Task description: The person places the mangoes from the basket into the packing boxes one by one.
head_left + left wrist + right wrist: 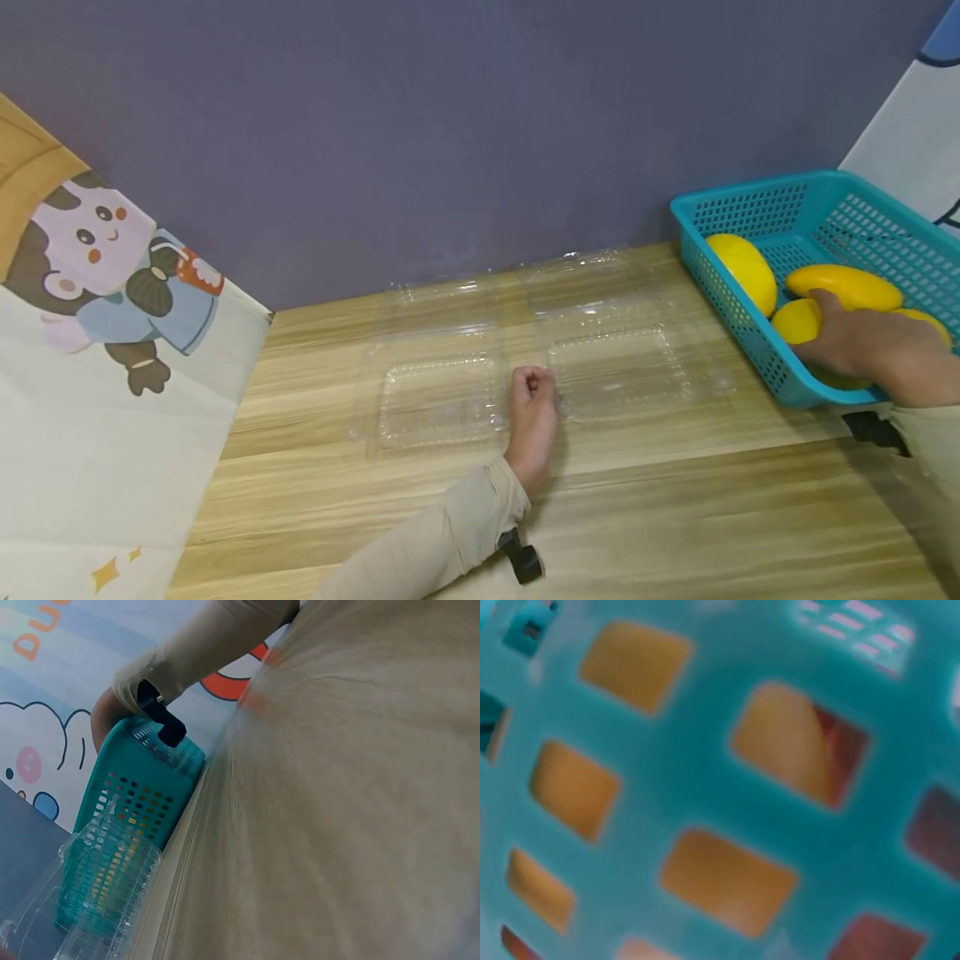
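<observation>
My left hand (534,421), its fingers curled in, rests on the tabletop in the gap between two clear plastic boxes. The left box (438,404) and the right box (618,371) lie with their lids spread back toward the wall. No object shows in that hand. Over at the right, my right hand (873,346) reaches down into a teal basket (723,325), over yellow fruits. Its thumb lies between a long mango-like fruit (847,285) and a smaller yellow fruit (797,322); the other fingers are hidden. Close basket mesh (727,795) fills the right wrist view.
A large round yellow fruit (742,268) sits at the basket's left side. Behind the boxes rises a dark grey wall (420,150). A white panel with a cartoon figure (135,250) borders the wooden tabletop (300,500) on the left.
</observation>
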The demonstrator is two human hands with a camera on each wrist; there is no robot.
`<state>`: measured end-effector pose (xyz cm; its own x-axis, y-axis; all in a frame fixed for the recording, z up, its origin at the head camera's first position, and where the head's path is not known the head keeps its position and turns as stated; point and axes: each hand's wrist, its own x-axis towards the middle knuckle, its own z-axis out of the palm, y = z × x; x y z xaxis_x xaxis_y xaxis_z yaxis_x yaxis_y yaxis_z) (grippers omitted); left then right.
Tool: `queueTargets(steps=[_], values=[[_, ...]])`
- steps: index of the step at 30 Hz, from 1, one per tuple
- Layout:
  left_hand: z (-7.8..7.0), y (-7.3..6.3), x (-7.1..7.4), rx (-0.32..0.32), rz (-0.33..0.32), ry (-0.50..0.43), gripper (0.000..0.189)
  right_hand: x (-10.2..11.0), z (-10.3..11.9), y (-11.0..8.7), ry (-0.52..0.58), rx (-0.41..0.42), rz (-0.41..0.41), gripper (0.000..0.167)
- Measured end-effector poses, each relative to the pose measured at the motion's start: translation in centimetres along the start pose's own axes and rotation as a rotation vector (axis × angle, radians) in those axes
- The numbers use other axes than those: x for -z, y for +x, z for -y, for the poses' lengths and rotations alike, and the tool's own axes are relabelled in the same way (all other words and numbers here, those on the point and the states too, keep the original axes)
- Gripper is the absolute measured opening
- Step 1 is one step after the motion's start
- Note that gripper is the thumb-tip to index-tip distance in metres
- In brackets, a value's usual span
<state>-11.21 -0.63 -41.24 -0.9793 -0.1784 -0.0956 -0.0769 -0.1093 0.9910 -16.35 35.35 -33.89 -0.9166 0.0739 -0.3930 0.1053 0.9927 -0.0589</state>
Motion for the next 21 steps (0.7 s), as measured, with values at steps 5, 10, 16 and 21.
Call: queueTargets(steps=[5, 10, 16, 21], values=[[0.1, 0.1, 0.1, -0.006, 0.004, -0.007, 0.006, 0.1, 0.0, -0.3, -0.029, -0.044, -0.032, 0.113], [0.1, 0.1, 0.2, 0.003, 0.017, -0.002, 0.006, 0.3, 0.2, -0.3, -0.009, -0.078, -0.086, 0.113], [0.1, 0.2, 0.2, 0.035, 0.047, -0.071, 0.004, 0.8, -0.1, -0.6, 0.076, -0.031, -0.174, 0.118], [-0.1, 0.2, 0.2, 0.040, 0.048, -0.084, 0.005, 1.5, 0.1, -1.0, 0.105, 0.015, -0.209, 0.116]])
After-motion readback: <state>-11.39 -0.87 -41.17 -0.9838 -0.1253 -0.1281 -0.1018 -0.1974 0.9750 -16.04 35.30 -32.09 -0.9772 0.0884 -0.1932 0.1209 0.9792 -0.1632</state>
